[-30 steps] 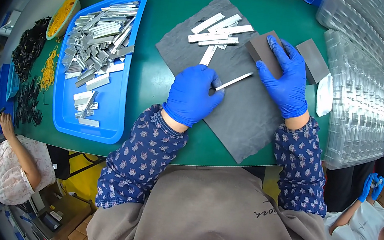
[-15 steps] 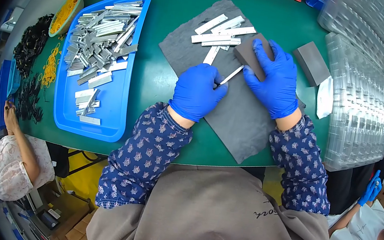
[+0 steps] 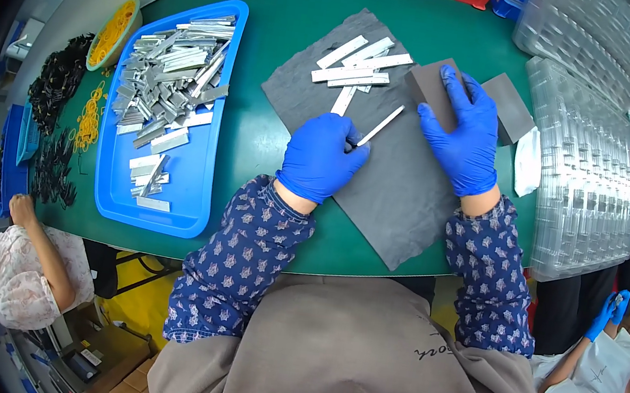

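Everything is placed against the grey mat (image 3: 396,183) on the green table (image 3: 258,141). Well left of the mat lie black parts (image 3: 55,83), a yellow bowl (image 3: 114,31) of yellow bands, and a blue tray (image 3: 193,212) heaped with metal strips. On the mat's left half the left hand (image 3: 320,157), in a blue glove, is curled and pinches one end of a thin metal strip (image 3: 382,125) that slants up to the right across the mat. At the mat's far edge lies a small pile of strips (image 3: 352,62). On the mat's right side the right hand (image 3: 463,132), fingers spread, presses flat on a grey block (image 3: 429,84). Beyond the mat's right edge a second grey block (image 3: 511,107) and stacked clear trays (image 3: 589,169) stand.
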{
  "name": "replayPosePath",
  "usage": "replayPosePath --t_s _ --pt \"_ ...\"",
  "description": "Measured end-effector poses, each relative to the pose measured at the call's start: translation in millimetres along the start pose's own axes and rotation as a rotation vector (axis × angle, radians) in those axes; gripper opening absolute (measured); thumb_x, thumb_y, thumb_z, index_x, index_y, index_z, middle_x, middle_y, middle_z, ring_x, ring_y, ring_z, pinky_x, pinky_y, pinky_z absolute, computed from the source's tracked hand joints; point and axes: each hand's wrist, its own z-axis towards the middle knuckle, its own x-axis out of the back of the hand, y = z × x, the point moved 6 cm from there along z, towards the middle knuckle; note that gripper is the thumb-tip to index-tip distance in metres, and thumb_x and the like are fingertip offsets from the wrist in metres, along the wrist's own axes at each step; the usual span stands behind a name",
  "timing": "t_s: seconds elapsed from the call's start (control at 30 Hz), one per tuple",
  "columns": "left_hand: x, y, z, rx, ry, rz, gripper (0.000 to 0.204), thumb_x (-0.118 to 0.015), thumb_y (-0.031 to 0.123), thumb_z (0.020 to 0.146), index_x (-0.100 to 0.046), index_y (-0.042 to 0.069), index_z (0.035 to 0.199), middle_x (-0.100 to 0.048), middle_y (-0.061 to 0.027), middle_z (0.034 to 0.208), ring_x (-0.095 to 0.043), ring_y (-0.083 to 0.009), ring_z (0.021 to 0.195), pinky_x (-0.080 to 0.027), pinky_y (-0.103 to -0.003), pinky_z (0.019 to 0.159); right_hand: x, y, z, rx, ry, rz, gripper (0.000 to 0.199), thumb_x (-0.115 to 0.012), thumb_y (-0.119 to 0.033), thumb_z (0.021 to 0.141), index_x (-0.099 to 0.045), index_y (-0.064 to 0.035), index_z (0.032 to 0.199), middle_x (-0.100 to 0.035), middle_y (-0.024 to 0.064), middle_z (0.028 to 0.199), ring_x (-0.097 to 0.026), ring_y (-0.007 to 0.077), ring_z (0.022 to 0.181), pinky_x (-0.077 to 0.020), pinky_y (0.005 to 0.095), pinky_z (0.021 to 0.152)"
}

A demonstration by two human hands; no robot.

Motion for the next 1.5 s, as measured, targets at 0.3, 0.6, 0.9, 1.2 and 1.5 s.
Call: replayPosePath --t_s 0.3,0.6,0.9,1.2,1.5 --pt "5 46 31 -0.637 -0.054 0.377 0.029 -0.057 0.009 0.081 -0.069 0.020 0.104 -0.060 -0.0093 0.113 -0.058 -0.0296 0.101 -0.048 -0.038 0.081 19 5 -3 -0.002 0.084 0.162 0.062 -0.075 -0.022 0.076 -0.056 -0.0099 0.133 -0.054 0.0203 0.125 -0.052 0.0346 0.114 -0.0423 0.0411 0.100" --pt "-6 41 33 -0.469 -0.050 0.327 0.018 -0.066 0.025 0.079 -0.061 0.008 0.081 -0.060 -0.0110 0.086 -0.059 -0.0315 0.082 -0.047 -0.044 0.068 13 18 -2 0.015 0.083 0.164 0.064 -0.073 -0.035 0.077 -0.055 -0.0098 0.133 -0.054 0.0257 0.123 -0.052 0.0387 0.109 -0.0419 0.0448 0.098" --pt "-9 15 4 -0.158 0.010 0.040 0.016 -0.070 0.020 0.077 -0.061 0.007 0.076 -0.058 -0.0110 0.073 -0.059 -0.0312 0.072 -0.047 -0.043 0.064 4 5 -7 0.033 -0.042 -0.017 0.064 -0.073 -0.032 0.077 -0.054 -0.0135 0.135 -0.054 0.0236 0.125 -0.052 0.0392 0.112 -0.0423 0.0440 0.097" --pt "-8 16 3 -0.141 -0.015 0.030 0.016 -0.069 0.020 0.078 -0.061 0.007 0.073 -0.058 -0.0102 0.071 -0.058 -0.0304 0.071 -0.046 -0.043 0.064 -7 -2 -4 0.079 -0.120 -0.202 0.061 -0.072 -0.032 0.076 -0.055 -0.0149 0.132 -0.054 0.0224 0.125 -0.054 0.0386 0.107 -0.0453 0.0451 0.090" --pt "-8 11 2 -0.134 0.009 0.082 0.014 -0.069 0.020 0.077 -0.062 0.008 0.077 -0.057 -0.0096 0.073 -0.058 -0.0299 0.071 -0.046 -0.042 0.063 -14 -31 -10 0.172 -0.138 -0.028 0.057 -0.074 -0.032 0.075 -0.059 -0.0161 0.128 -0.054 0.0232 0.125 -0.055 0.0392 0.107 -0.0460 0.0450 0.092"
